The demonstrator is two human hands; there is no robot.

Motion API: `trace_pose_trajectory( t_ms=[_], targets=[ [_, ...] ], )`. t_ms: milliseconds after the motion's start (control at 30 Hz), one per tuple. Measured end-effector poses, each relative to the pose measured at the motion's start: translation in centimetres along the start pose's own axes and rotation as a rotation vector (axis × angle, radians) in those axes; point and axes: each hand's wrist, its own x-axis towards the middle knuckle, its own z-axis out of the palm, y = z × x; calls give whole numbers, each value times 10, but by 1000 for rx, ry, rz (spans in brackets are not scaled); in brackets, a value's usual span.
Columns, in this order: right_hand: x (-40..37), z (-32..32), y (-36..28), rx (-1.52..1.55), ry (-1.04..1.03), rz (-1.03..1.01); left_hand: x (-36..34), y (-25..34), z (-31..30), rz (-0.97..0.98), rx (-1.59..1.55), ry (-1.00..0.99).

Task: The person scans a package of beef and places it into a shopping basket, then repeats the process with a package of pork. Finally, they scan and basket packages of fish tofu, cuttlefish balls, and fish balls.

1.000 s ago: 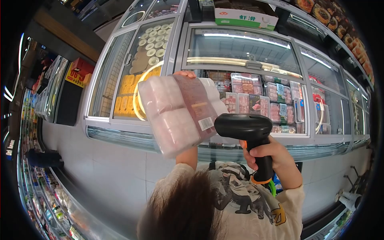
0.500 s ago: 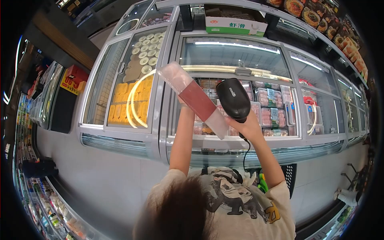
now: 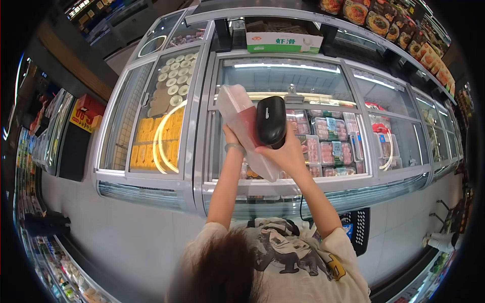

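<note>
A long, clear plastic package point(image 3: 233, 102) with a red band around its middle is held slantwise over the freezer. My left hand point(image 3: 231, 138) grips it from the left underside, most of its fingers hidden behind it. In my right hand point(image 3: 286, 154) is a black barcode scanner point(image 3: 271, 119), its handle wrapped by my fingers. The scanner's head overlaps the red band in this view. My right thumb lies along the package's lower part. A dark cable point(image 3: 301, 206) hangs down below my right hand.
Below my hands stands a glass-topped freezer point(image 3: 283, 76) with packs of meat point(image 3: 331, 129) inside. Another freezer to the left holds yellow packs point(image 3: 151, 144). A white and green carton point(image 3: 284, 42) sits on the shelf behind. A black basket point(image 3: 359, 230) is low at the right.
The scanner has moved left and now overlaps the package's red band. The package has turned somewhat and its far end has shifted right. The whole view has shifted slightly.
</note>
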Motion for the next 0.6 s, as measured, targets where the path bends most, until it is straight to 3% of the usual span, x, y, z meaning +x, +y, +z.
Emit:
trace_pose_trajectory(
  t_ms=[100, 200, 300, 400, 500, 600],
  targets=[
    [-3, -1, 1, -12, 44, -8, 8, -2, -8, -81, 68, 132],
    [-7, -5, -3, -98, 76, 43, -11, 5, 10, -68, 209, 129],
    [2, -22, 8, -83, 201, -36, -41, 19, 29, -226, 302, 101],
    [19, -51, 46, 135, 233, -88, -67, 44, 36, -303, 219, -264],
    [15, -69, 62, 763, 140, 216, -109, 60, 43, -372, 277, -429],
    [-6, -72, 79, 833, 204, 349, -140, 57, 52, -404, 184, -536]
  ],
)
